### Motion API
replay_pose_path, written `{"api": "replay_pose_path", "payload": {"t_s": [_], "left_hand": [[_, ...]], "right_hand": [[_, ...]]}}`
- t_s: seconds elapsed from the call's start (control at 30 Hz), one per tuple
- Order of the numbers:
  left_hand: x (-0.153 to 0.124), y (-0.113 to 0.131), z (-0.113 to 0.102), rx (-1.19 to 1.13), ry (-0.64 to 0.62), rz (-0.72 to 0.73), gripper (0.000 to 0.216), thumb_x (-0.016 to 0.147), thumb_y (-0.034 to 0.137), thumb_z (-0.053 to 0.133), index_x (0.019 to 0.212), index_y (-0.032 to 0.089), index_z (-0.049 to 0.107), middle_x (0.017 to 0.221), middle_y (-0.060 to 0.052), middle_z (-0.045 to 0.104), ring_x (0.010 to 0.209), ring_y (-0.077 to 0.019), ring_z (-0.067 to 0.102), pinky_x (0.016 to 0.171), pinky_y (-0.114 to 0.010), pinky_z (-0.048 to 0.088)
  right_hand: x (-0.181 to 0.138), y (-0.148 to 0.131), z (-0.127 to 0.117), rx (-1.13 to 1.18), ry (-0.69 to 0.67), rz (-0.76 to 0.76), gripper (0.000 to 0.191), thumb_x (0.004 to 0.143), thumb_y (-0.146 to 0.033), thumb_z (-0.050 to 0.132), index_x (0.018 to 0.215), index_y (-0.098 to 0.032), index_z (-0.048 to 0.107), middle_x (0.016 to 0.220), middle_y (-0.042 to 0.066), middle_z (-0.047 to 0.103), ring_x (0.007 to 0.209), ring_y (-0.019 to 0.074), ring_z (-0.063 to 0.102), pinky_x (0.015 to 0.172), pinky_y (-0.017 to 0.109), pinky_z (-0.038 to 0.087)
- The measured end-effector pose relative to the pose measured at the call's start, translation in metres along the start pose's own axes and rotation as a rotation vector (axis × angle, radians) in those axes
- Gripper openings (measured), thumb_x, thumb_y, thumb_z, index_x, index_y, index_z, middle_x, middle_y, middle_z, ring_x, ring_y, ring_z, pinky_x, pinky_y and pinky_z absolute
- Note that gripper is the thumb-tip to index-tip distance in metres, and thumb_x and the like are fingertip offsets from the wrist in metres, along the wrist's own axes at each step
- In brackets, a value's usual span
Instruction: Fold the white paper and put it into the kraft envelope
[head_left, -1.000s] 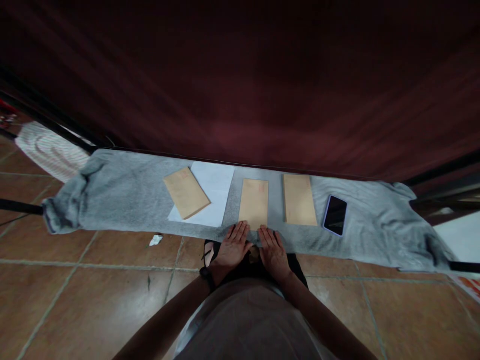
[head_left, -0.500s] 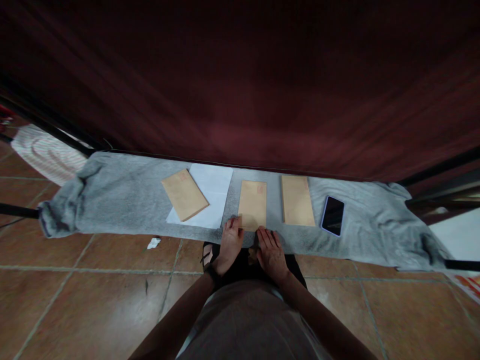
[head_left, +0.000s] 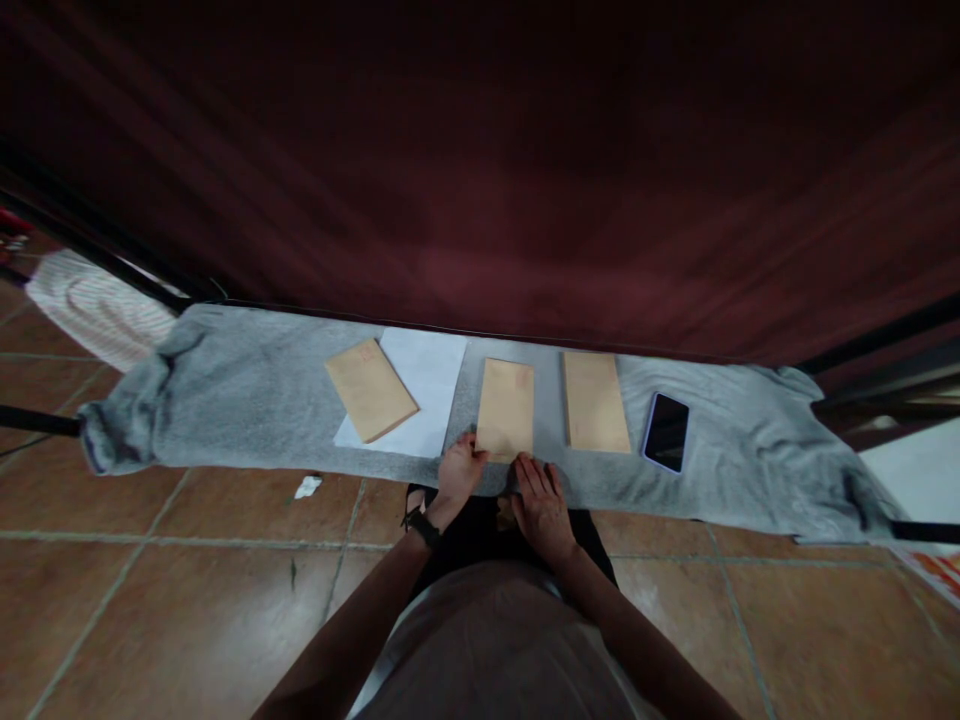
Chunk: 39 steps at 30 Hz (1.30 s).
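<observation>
Three tan envelopes lie on a grey cloth (head_left: pixel 247 410) spread over the tiled floor. My left hand (head_left: pixel 459 470) has its fingers curled on the near left corner of the middle envelope (head_left: pixel 506 408). My right hand (head_left: pixel 541 500) lies flat with fingers stretched out on the cloth just below that envelope. The left envelope (head_left: pixel 370 388) rests tilted on a white sheet (head_left: pixel 427 385). The right envelope (head_left: pixel 595 400) lies straight beside the middle one.
A phone (head_left: pixel 665 431) with a dark screen lies on the cloth to the right of the envelopes. A dark red curtain (head_left: pixel 480 170) hangs behind the cloth. A small white scrap (head_left: pixel 307 487) sits on the floor tiles. A striped cloth (head_left: pixel 97 305) lies at far left.
My left hand went from lying flat beside the right hand to curling its fingers on the middle envelope's near left corner. The right hand stayed put.
</observation>
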<state>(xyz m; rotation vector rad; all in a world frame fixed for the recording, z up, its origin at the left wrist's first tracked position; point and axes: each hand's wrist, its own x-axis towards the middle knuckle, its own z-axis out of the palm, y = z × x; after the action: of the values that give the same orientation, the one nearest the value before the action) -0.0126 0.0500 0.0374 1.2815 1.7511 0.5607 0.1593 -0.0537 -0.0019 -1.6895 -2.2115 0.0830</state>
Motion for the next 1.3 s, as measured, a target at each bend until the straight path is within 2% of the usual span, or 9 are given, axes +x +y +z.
{"api": "replay_pose_path", "payload": {"t_s": [0.1,0.23,0.43,0.6,0.8,0.9,1.03,1.17,1.3], "left_hand": [[0.006,-0.001,-0.002,-0.106,-0.081,-0.044,0.012,0.075,0.016,0.072,0.077,0.019,0.061,0.063,0.001,0.064,0.063,-0.0168,0.066,0.061,-0.026,0.049],[0.009,-0.003,-0.002,-0.281,-0.183,-0.082,0.019,0.073,0.026,0.074,0.072,0.019,0.057,0.053,0.005,0.06,0.046,-0.0109,0.058,0.05,-0.021,0.046],[-0.006,-0.004,-0.001,-0.494,-0.254,-0.066,0.024,0.068,0.034,0.077,0.077,0.019,0.06,0.058,0.003,0.065,0.049,-0.0112,0.06,0.051,-0.021,0.047],[-0.018,-0.003,0.002,-0.605,-0.29,-0.031,0.032,0.067,0.039,0.08,0.085,0.018,0.065,0.061,0.002,0.066,0.052,-0.0116,0.061,0.054,-0.023,0.048],[-0.024,0.002,-0.001,-0.934,-0.415,-0.095,0.049,0.076,0.054,0.078,0.107,0.019,0.066,0.096,-0.006,0.075,0.077,-0.0183,0.071,0.067,-0.029,0.055],[-0.027,0.004,-0.001,-0.91,-0.446,-0.037,0.053,0.073,0.051,0.082,0.112,0.018,0.067,0.099,-0.006,0.074,0.076,-0.0168,0.07,0.067,-0.028,0.054],[-0.026,0.006,0.005,-0.742,-0.404,0.066,0.053,0.072,0.052,0.082,0.106,0.014,0.068,0.08,-0.004,0.072,0.065,-0.0145,0.065,0.063,-0.026,0.05],[-0.022,0.003,0.012,-0.681,-0.325,0.112,0.045,0.074,0.051,0.079,0.1,0.016,0.065,0.073,-0.001,0.069,0.061,-0.014,0.062,0.061,-0.027,0.049],[-0.014,0.0,0.014,-0.582,-0.265,0.16,0.037,0.079,0.048,0.074,0.098,0.018,0.064,0.073,-0.001,0.069,0.06,-0.0145,0.061,0.059,-0.027,0.049]], "right_hand": [[0.002,0.0,-0.001,0.013,0.02,0.008,0.056,0.099,-0.023,0.046,0.154,-0.012,0.039,0.15,0.014,0.053,0.138,0.0277,0.048,0.121,0.05,0.027],[0.012,-0.003,-0.009,0.021,0.016,0.027,0.047,0.101,-0.024,0.046,0.146,-0.012,0.05,0.143,0.014,0.059,0.132,0.0265,0.052,0.119,0.047,0.03],[0.032,-0.007,-0.017,-0.057,-0.062,0.079,0.046,0.1,-0.022,0.051,0.145,-0.016,0.053,0.141,0.015,0.06,0.121,0.0273,0.057,0.105,0.04,0.041],[0.042,0.004,-0.019,-0.096,-0.037,0.086,0.059,0.097,-0.016,0.047,0.155,-0.026,0.041,0.129,0.012,0.065,0.11,0.0291,0.059,0.099,0.042,0.044],[0.049,0.011,-0.038,-0.072,-0.004,0.045,0.057,0.096,-0.013,0.047,0.151,-0.028,0.048,0.127,0.009,0.066,0.109,0.0284,0.058,0.096,0.041,0.045],[0.05,0.012,-0.044,-0.074,-0.007,0.018,0.052,0.095,-0.011,0.05,0.144,-0.025,0.055,0.131,0.009,0.065,0.114,0.0278,0.057,0.099,0.04,0.045],[0.047,0.016,-0.036,-0.046,-0.008,0.017,0.05,0.095,-0.012,0.052,0.143,-0.026,0.057,0.135,0.008,0.064,0.118,0.0269,0.058,0.102,0.039,0.046],[0.043,0.02,-0.019,0.137,0.121,0.196,0.053,0.097,-0.017,0.045,0.15,-0.019,0.047,0.147,0.013,0.054,0.132,0.0261,0.052,0.108,0.041,0.045],[0.04,0.02,-0.008,0.716,0.197,0.493,0.057,0.097,-0.037,0.048,0.15,-0.017,0.045,0.133,0.014,0.064,0.121,0.0261,0.062,0.099,0.043,0.054]]}}
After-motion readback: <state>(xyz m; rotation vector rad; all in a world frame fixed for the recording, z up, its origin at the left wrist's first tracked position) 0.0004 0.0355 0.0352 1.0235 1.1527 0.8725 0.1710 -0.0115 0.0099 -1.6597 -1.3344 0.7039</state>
